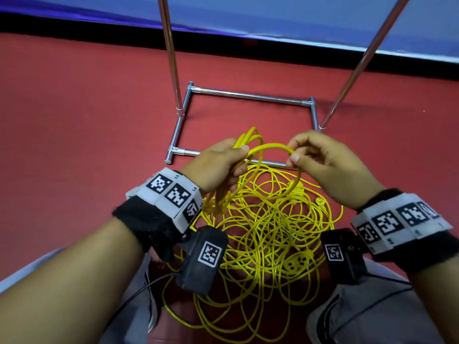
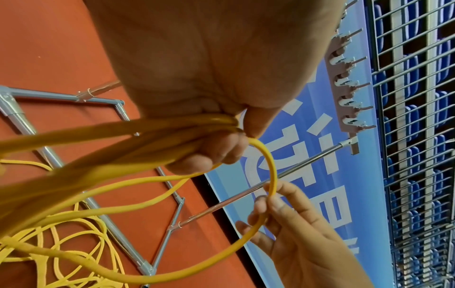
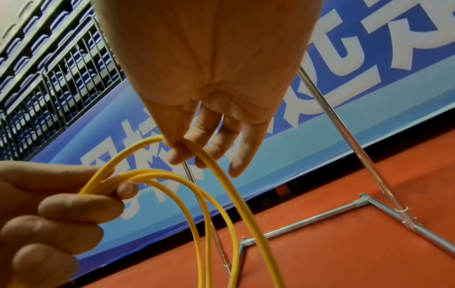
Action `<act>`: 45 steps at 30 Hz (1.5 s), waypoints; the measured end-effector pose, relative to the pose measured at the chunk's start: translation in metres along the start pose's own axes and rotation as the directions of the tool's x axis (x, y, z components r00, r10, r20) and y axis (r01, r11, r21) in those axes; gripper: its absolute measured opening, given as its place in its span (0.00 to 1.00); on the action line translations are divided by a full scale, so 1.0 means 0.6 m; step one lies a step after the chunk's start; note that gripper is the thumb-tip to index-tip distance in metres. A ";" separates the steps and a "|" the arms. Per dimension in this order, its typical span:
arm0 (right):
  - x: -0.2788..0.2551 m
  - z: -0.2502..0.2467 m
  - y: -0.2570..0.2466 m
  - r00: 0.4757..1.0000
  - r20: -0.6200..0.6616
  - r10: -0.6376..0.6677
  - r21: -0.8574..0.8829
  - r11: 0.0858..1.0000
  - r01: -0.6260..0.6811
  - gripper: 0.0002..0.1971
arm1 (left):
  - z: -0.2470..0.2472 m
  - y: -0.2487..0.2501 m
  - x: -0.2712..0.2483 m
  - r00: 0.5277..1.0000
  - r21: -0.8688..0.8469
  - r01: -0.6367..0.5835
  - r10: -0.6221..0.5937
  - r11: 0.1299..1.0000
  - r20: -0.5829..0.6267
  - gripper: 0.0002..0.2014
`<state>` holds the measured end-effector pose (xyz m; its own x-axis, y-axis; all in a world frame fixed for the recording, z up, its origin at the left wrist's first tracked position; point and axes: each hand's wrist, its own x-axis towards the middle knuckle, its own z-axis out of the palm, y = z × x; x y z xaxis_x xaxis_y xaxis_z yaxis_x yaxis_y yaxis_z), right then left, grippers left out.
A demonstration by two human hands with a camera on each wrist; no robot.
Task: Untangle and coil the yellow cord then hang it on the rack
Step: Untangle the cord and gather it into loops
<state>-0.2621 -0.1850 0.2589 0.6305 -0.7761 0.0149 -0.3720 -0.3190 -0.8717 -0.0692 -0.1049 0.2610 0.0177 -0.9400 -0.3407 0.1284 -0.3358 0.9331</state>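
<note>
A long yellow cord (image 1: 268, 234) lies in a loose tangle on the red floor between my knees. My left hand (image 1: 221, 162) grips a bundle of coiled loops (image 2: 138, 134) of it, thumb on top. My right hand (image 1: 313, 155) pinches one arching loop (image 1: 273, 147) between thumb and forefinger, just right of the left hand; the other fingers hang loosely (image 3: 236, 154). The same yellow loop (image 3: 221, 175) runs from that pinch down to the pile. The metal rack (image 1: 248, 96) stands right behind both hands, its base on the floor.
Two slanted rack poles (image 1: 171, 53) rise from the base frame. A hook bar (image 2: 344, 81) sits at the top of the rack. A blue banner (image 3: 320, 101) and a black strip edge the red floor behind. My knees (image 1: 372, 316) flank the pile.
</note>
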 end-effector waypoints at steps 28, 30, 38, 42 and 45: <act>0.008 0.017 -0.033 0.947 -0.308 -0.096 -0.058 0.995 0.082 0.07 | 0.025 0.001 -0.005 0.990 0.203 0.001 -0.029 0.979 0.136 0.14; 0.010 0.018 -0.028 0.945 -0.317 -0.083 -0.058 0.996 0.068 0.08 | 0.026 0.003 -0.006 0.986 0.206 -0.011 -0.024 0.979 0.164 0.14; 0.012 0.023 0.025 0.986 -0.157 0.058 -0.042 0.997 -0.066 0.06 | 0.021 0.021 -0.017 0.981 0.095 -0.015 -0.003 0.995 0.192 0.17; 0.013 0.029 0.052 0.983 -0.001 0.181 -0.007 0.983 -0.181 0.09 | 0.010 0.034 -0.018 0.989 0.007 -0.053 0.052 0.999 0.142 0.17; 0.010 0.039 0.059 0.966 0.094 0.242 -0.007 0.970 -0.243 0.12 | -0.001 0.043 -0.015 0.991 -0.095 -0.054 0.065 0.994 0.118 0.19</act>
<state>-0.2557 -0.1881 0.2167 0.5829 -0.7753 -0.2431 -0.5187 -0.1248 -0.8458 -0.0653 -0.1049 0.2880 -0.0912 -0.9605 -0.2630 0.2203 -0.2770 0.9353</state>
